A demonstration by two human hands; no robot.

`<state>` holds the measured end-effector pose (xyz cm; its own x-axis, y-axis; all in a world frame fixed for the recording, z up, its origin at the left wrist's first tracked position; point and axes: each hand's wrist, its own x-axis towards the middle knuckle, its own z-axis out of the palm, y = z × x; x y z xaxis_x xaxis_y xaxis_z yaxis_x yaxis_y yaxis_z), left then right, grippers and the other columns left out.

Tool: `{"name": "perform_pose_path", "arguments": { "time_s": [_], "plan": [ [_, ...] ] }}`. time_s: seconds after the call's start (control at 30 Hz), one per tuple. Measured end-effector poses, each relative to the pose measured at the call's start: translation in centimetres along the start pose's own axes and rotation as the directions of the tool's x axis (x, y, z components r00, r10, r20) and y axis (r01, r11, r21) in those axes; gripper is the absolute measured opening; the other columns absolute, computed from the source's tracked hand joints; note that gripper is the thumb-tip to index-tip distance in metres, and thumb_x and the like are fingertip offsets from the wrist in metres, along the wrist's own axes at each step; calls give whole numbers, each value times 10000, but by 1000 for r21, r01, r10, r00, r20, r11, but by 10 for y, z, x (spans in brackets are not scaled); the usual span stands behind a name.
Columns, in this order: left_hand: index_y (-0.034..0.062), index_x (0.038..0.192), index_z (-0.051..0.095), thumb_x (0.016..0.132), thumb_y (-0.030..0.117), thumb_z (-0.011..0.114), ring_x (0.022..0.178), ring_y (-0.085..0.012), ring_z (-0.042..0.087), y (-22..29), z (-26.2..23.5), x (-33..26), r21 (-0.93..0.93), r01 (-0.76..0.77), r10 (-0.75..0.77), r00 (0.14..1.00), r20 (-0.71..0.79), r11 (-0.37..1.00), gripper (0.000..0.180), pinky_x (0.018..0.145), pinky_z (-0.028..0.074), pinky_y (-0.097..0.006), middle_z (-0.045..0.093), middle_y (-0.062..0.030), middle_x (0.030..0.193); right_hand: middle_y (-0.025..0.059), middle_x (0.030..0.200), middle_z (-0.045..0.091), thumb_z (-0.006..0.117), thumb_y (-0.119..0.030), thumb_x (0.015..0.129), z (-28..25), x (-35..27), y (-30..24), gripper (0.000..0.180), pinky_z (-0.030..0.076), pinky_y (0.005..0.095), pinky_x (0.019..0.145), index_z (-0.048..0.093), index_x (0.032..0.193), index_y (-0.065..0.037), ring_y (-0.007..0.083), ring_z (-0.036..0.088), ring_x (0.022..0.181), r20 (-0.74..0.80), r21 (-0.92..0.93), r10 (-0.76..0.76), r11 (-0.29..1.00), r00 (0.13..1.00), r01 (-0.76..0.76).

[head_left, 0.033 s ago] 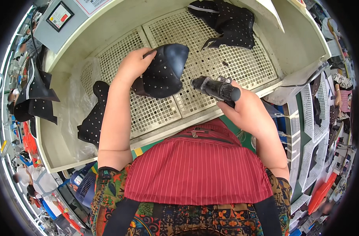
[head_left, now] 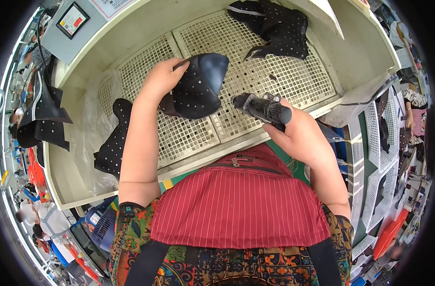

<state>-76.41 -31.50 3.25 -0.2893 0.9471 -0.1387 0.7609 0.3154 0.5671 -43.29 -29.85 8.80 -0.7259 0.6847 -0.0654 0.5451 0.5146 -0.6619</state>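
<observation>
My left hand (head_left: pixel 166 78) grips the edge of a black shoe upper (head_left: pixel 198 93), thumb on top. The upper has small pale dots and a smooth, shiny rounded end, which points right. It is held over a pale grid tray floor. In my right hand (head_left: pixel 298 131) is a dark, worn spray gun (head_left: pixel 262 108), with my fingers mostly hidden behind it. Its front end points left toward the upper, a short gap away. Another dotted black piece (head_left: pixel 116 138) lies beside my left forearm, partly covered by it.
The pale booth (head_left: pixel 217 138) has a grid floor and raised walls. More dotted black pieces (head_left: pixel 286 31) lie at its far right, and others (head_left: pixel 43 114) hang over the left wall. Clear plastic film (head_left: pixel 91 138) covers the left side. White baskets (head_left: pixel 382 128) stand outside at right.
</observation>
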Motion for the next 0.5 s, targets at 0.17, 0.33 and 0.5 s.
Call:
{"name": "perform_pose_path", "arguments": {
  "time_s": [0.17,0.33,0.5],
  "plan": [
    [33,1099,648,892,355,548,915,-291,645,9,-8,6,-42,76,-74,996,56,996,395,827,485,-360,678,-166,988,206,779,619,643,-186,825,3,8,4,378,476,458,650,470,1107,-4,391,615,748,-134,20,-57,998,989,60],
    [-7,1079,639,905,349,548,889,-269,638,13,-8,11,-36,58,-57,998,36,998,407,829,474,-347,678,-162,956,193,772,616,649,-198,829,10,28,-5,384,483,445,655,468,1114,-15,382,614,742,-231,68,-65,994,971,83],
    [27,1089,650,902,343,536,925,-303,645,15,-8,3,-32,77,-76,997,31,997,384,836,483,-369,678,-175,993,189,809,625,650,-207,829,8,21,-1,389,483,449,677,466,1122,-28,387,616,772,-247,10,26,1000,969,-24]
  ]
}}
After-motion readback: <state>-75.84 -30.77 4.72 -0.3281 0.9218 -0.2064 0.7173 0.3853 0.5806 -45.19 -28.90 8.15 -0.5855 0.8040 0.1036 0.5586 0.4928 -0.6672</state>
